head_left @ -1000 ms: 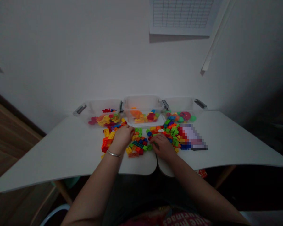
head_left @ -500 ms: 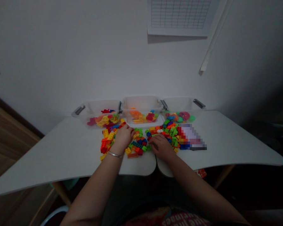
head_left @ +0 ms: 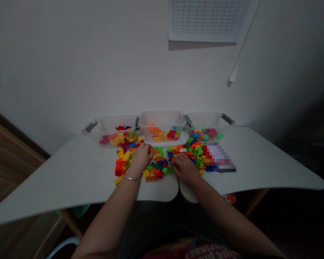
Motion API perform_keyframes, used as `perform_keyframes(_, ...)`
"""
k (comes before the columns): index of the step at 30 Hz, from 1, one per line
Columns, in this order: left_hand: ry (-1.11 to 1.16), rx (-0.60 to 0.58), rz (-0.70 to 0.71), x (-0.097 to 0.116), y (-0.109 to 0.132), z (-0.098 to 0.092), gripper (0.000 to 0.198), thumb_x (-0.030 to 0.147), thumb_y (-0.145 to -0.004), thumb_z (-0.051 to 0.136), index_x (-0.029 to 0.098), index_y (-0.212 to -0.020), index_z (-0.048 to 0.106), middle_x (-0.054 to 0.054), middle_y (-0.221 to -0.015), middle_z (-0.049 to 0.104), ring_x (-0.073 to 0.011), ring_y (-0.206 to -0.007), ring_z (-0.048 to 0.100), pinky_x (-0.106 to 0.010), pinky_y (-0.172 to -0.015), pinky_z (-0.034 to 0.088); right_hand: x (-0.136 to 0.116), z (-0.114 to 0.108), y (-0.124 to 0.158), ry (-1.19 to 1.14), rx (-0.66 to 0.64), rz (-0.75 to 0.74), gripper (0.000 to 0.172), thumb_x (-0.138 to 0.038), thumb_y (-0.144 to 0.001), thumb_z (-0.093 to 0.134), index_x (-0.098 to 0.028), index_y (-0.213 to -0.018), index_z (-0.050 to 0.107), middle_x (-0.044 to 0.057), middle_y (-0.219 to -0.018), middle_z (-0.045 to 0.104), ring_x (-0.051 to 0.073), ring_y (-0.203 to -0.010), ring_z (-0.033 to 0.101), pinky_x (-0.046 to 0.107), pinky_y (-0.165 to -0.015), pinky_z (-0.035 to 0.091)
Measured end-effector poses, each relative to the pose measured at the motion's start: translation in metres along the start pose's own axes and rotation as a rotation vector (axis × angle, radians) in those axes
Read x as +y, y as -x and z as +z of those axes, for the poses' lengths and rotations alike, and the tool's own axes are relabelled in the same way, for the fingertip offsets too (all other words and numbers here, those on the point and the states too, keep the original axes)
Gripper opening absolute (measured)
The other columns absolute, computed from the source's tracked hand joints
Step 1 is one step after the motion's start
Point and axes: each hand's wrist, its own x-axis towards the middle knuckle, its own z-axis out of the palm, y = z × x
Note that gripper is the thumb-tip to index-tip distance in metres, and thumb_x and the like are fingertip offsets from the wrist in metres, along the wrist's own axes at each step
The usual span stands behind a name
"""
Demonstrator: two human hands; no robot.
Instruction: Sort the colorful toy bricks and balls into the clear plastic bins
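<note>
Three clear plastic bins [head_left: 162,126] stand in a row at the back of the white worktop [head_left: 56,180], against the wall. Far left, a wooden panel [head_left: 13,162] runs beside the worktop. Left bin [head_left: 116,124]: red and yellow pieces. Below it, loose plastic building bricks [head_left: 126,156] lie scattered in a low spread of orange, yellow, red and green, reaching from the bins toward my side of the worktop.

My left hand [head_left: 142,158], a silver bangle [head_left: 131,178] on its wrist, sits on the bricks with the fingers curled down; I cannot tell whether it holds one. Just beside it lies a central patch of blue, green, red and yellow bricks, with a long orange brick [head_left: 152,178] at its near edge. Middle bin [head_left: 162,135]: orange, red and blue-green pieces.

My right hand [head_left: 184,168] lies low over green bricks, fingers forward and close together; whether it grips anything is hidden. Right bin [head_left: 205,124]: round pieces, including a red disc [head_left: 210,133]. Further right, a flat object [head_left: 218,157] touches the bricks, too blurred to identify.
</note>
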Motion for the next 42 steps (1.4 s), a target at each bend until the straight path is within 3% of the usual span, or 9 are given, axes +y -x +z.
perform_keyframes(5, 0.208, 0.045, -0.042, -0.002, 0.001, 0.0, 0.018, 0.029, -0.086, 0.053, 0.019, -0.096, 0.063, -0.007, -0.095, 0.068, -0.0205, -0.09, 0.064, -0.032, -0.082, 0.049, -0.001, 0.0, 0.0, 0.008, 0.008, 0.0, 0.021, -0.004, -0.077, 0.057, -0.021, -0.087, 0.065, 0.006, -0.094, 0.069, 0.023, -0.094, 0.059, 0.04, -0.089, 0.048)
perform_keyframes(12, 0.506, 0.235, -0.065, -0.013, 0.001, 0.003, 0.038, 0.027, -0.088, 0.05, 0.018, -0.124, 0.057, -0.01, -0.114, 0.066, -0.02, -0.101, 0.063, -0.036, -0.093, 0.05, 0.001, 0.0, 0.001, 0.004, 0.007, 0.005, 0.02, -0.004, -0.078, 0.057, -0.021, -0.086, 0.065, 0.006, -0.094, 0.069, 0.023, -0.095, 0.059, 0.04, -0.089, 0.048)
perform_keyframes(20, 0.466, 0.394, 0.022, -0.006, -0.007, -0.012, 0.023, 0.027, -0.089, 0.052, 0.02, -0.108, 0.064, -0.008, -0.108, 0.065, -0.0189, -0.102, 0.061, -0.034, -0.091, 0.053, 0.002, 0.001, 0.001, 0.003, 0.004, 0.009, 0.02, -0.004, -0.078, 0.057, -0.02, -0.086, 0.065, 0.006, -0.093, 0.069, 0.022, -0.094, 0.058, 0.04, -0.09, 0.047)
perform_keyframes(24, 0.597, 0.495, -0.001, 0.002, -0.024, -0.023, 0.016, 0.027, -0.087, 0.055, 0.019, -0.097, 0.065, -0.006, -0.101, 0.066, -0.017, -0.094, 0.063, -0.03, -0.08, 0.057, 0.002, 0.002, 0.001, 0.007, -0.016, 0.016, 0.02, -0.004, -0.078, 0.056, -0.02, -0.086, 0.065, 0.006, -0.093, 0.07, 0.022, -0.094, 0.059, 0.039, -0.089, 0.047)
perform_keyframes(27, 0.616, 0.567, -0.019, 0.004, -0.041, -0.036, 0.019, 0.023, -0.087, 0.052, 0.019, -0.097, 0.067, -0.005, -0.101, 0.069, -0.0168, -0.093, 0.065, -0.031, -0.081, 0.056, 0.002, 0.002, 0.001, 0.007, -0.033, 0.022, 0.019, -0.004, -0.078, 0.058, -0.02, -0.086, 0.066, 0.006, -0.092, 0.07, 0.022, -0.094, 0.059, 0.039, -0.09, 0.047)
perform_keyframes(30, 0.494, 0.545, 0.032, 0.005, -0.058, -0.049, 0.025, 0.023, -0.089, 0.05, 0.018, -0.105, 0.068, -0.007, -0.109, 0.07, -0.0192, -0.102, 0.063, -0.037, -0.093, 0.052, 0.002, 0.001, 0.001, 0.002, -0.036, 0.029, 0.019, -0.005, -0.077, 0.058, -0.02, -0.085, 0.066, 0.005, -0.09, 0.071, 0.022, -0.093, 0.059, 0.038, -0.089, 0.047)
perform_keyframes(33, 0.257, 0.463, 0.092, 0.008, -0.067, -0.055, 0.029, 0.026, -0.087, 0.053, 0.016, -0.111, 0.067, -0.01, -0.119, 0.068, -0.0257, -0.12, 0.054, -0.046, -0.108, 0.039, 0.002, 0.002, 0.001, -0.001, -0.036, 0.029, 0.02, -0.005, -0.078, 0.057, -0.021, -0.085, 0.066, 0.005, -0.09, 0.071, 0.022, -0.093, 0.059, 0.038, -0.088, 0.047)
perform_keyframes(38, 0.007, 0.28, 0.075, 0.017, -0.063, -0.049, 0.043, 0.034, -0.086, 0.054, 0.013, -0.123, 0.061, -0.015, -0.12, 0.064, -0.0329, -0.124, 0.048, -0.049, -0.107, 0.036, 0.003, 0.002, 0.001, 0.004, -0.038, 0.034, 0.019, -0.005, -0.079, 0.057, -0.021, -0.086, 0.066, 0.006, -0.091, 0.071, 0.022, -0.093, 0.059, 0.038, -0.089, 0.047)
perform_keyframes(42, -0.066, 0.231, 0.086, 0.019, -0.059, -0.042, 0.056, 0.034, -0.08, 0.061, 0.012, -0.131, 0.053, -0.018, -0.127, 0.058, -0.0355, -0.129, 0.042, -0.049, -0.108, 0.035, 0.002, 0.002, 0.001, 0.003, -0.04, 0.026, 0.019, -0.005, -0.078, 0.057, -0.02, -0.085, 0.066, 0.006, -0.091, 0.071, 0.022, -0.094, 0.059, 0.038, -0.089, 0.047)
